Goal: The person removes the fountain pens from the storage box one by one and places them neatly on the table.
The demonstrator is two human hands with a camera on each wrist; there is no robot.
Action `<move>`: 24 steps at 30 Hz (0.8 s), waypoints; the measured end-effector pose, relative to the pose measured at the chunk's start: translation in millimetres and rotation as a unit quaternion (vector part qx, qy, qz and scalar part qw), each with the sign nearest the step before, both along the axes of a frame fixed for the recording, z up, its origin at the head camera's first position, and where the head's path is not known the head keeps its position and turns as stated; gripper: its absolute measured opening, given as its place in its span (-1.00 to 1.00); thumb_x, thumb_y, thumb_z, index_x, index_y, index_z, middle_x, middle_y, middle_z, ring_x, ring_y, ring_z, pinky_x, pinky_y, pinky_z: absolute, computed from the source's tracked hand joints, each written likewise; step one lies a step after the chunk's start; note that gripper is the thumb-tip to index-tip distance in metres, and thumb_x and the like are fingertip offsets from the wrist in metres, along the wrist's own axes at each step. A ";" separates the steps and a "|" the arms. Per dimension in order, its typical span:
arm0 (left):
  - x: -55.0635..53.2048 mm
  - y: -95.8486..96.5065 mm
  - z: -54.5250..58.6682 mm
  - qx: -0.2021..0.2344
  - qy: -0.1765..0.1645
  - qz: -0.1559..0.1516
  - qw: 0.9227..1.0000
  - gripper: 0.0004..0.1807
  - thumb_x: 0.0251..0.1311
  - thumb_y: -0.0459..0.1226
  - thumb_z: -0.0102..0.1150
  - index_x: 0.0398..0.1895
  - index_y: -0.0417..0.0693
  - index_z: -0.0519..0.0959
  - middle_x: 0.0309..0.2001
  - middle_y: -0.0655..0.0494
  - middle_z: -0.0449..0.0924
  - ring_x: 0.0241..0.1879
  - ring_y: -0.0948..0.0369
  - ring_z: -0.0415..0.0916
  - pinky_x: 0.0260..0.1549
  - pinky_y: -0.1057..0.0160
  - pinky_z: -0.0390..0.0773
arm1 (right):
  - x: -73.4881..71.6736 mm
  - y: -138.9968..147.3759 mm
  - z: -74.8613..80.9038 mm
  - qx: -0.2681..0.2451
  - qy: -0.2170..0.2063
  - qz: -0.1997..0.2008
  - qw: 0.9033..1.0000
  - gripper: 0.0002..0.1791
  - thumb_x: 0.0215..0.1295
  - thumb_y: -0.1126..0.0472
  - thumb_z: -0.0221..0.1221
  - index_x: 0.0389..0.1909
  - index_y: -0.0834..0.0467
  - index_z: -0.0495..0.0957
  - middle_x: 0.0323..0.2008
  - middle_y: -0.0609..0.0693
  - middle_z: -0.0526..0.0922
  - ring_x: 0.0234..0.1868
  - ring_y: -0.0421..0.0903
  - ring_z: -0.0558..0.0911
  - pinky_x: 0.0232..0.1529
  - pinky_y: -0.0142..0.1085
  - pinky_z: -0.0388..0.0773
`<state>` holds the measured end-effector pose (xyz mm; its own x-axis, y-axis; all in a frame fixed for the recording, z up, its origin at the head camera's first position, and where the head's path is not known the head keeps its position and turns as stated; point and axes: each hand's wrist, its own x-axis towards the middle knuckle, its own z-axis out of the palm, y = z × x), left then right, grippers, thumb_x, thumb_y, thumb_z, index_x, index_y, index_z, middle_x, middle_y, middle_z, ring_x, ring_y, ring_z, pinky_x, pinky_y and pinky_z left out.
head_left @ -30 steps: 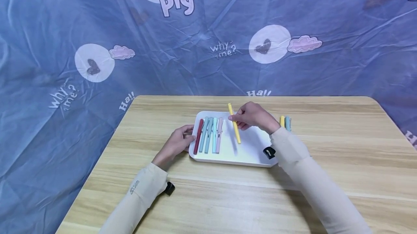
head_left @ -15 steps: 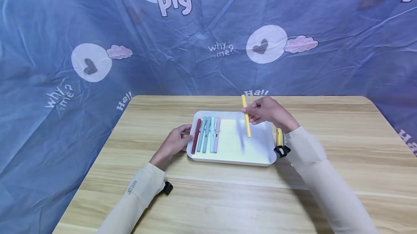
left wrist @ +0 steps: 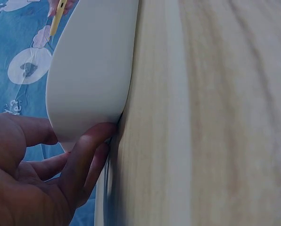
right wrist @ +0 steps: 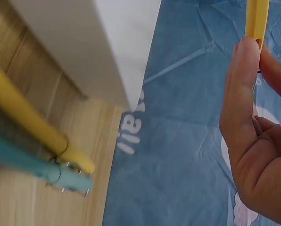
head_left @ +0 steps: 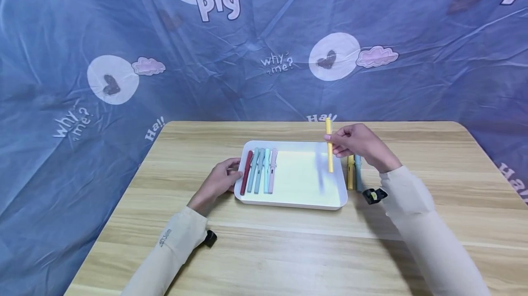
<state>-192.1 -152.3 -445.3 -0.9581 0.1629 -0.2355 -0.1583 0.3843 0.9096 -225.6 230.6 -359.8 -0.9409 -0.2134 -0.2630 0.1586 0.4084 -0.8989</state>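
My right hand (head_left: pixel 359 145) pinches a yellow pen (head_left: pixel 329 151) between thumb and fingertips, holding it near upright above the right end of the white tray (head_left: pixel 288 204). My left hand (head_left: pixel 218 181) grips the tray's left end; in the left wrist view its thumb and fingers close round the tray wall (left wrist: pixel 93 70). Inside the tray, at the left, several capped pens lie side by side: a dark red pen (head_left: pixel 246 173), two grey-blue pens, a light turquoise pen (head_left: pixel 266 172) and a pale pink pen (head_left: pixel 272 172). The right wrist view shows the held yellow pen (right wrist: pixel 257 19) only in part.
Just right of the tray, another yellow pen (head_left: pixel 350 174) and a blue pen (head_left: pixel 358 174) lie on the wooden table (head_left: pixel 268 250). A blue printed cloth (head_left: pixel 247 90) hangs behind the table's far edge. Each wrist carries a small black camera.
My right hand has moved right with the yellow pen, from the tray's middle to its right end, and the pen is more upright. The left hand keeps its grip on the tray.
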 end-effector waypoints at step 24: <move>-0.1 -1.1 -0.9 -0.001 -0.001 -0.007 1.000 -0.44 0.48 -0.37 0.10 0.52 -0.20 0.34 0.28 -0.21 0.52 0.04 0.01 0.64 -0.33 0.16 0.77 | 9.3 60.9 -24.0 0.024 -0.016 -0.009 1.000 -0.57 0.52 0.04 0.23 -0.05 0.40 0.52 -0.38 -0.03 0.65 -0.38 -0.23 0.67 -0.18 -0.29 0.76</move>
<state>-192.3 -153.4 -446.1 -0.9552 0.1757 -0.2382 -0.1552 0.3880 0.9085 -216.2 291.5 -383.8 -0.9353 -0.1834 -0.3026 0.1944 0.4481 -0.8726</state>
